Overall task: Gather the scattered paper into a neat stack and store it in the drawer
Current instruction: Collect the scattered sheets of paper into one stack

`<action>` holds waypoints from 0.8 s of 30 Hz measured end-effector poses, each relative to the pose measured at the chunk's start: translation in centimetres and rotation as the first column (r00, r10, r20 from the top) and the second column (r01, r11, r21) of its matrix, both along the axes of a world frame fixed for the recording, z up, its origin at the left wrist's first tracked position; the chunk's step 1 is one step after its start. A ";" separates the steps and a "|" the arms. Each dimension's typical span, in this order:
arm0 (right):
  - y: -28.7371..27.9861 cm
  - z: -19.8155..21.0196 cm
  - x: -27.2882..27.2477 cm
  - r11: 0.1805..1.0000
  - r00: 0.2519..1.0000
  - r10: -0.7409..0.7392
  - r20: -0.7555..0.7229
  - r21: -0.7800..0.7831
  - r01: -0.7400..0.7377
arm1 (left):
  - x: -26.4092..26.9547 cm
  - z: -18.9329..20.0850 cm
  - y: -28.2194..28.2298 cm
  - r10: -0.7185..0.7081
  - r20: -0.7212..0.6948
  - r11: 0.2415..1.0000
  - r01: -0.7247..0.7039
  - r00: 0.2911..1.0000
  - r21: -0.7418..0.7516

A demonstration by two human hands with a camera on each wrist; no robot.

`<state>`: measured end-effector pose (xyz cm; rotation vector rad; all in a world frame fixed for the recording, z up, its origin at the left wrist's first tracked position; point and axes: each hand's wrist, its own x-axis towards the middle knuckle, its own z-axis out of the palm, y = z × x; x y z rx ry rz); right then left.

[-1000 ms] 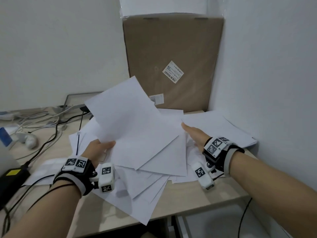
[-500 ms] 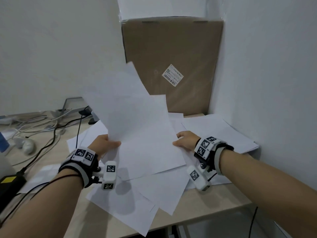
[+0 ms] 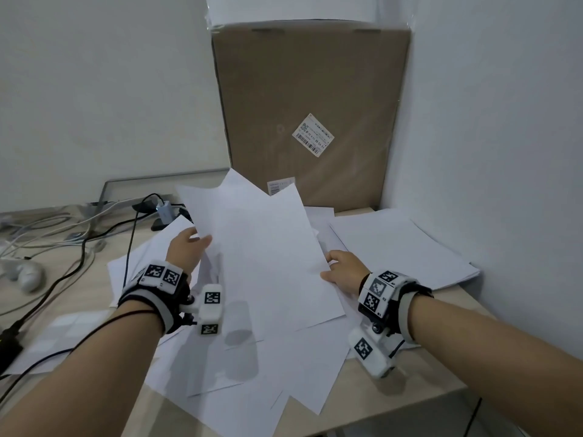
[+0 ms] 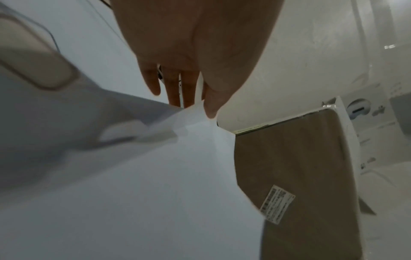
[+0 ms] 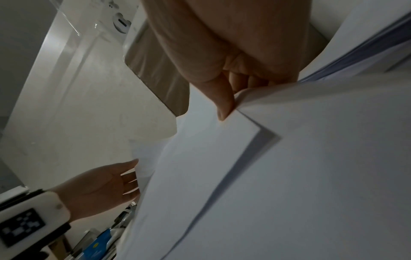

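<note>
While loose paper [image 3: 239, 383] lies scattered over the bench [image 3: 410, 402], a few lifted sheets [image 3: 268, 263] hang tilted between both grips. The left hand [image 3: 186, 250] pinches their left edge with thumb on top; the right hand [image 3: 344, 272] pinches the right edge. Behind stands a cardboard box [image 3: 309, 99], with cables [image 3: 72, 238] at left.

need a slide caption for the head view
Both hands, left hand and right hand, hold loose paper sheets above scattered pages on the desk.
</note>
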<state>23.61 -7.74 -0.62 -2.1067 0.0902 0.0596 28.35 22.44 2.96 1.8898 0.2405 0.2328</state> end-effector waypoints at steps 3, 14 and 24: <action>0.0 -0.4 0.2 0.999 1.000 0.001 -0.008 0.052 -0.001 | 0.4 0.1 -0.6 0.083 -0.022 0.996 -0.083 0.996 0.022; 0.0 -2.4 0.7 0.997 0.992 -0.031 -0.124 0.071 0.040 | 0.8 -2.7 1.2 0.030 -0.283 0.999 -0.019 0.959 0.042; -1.0 -3.4 1.3 0.995 0.958 0.091 -0.273 0.067 -0.076 | -2.5 -3.2 2.3 -0.098 -0.533 0.995 0.088 0.841 -0.043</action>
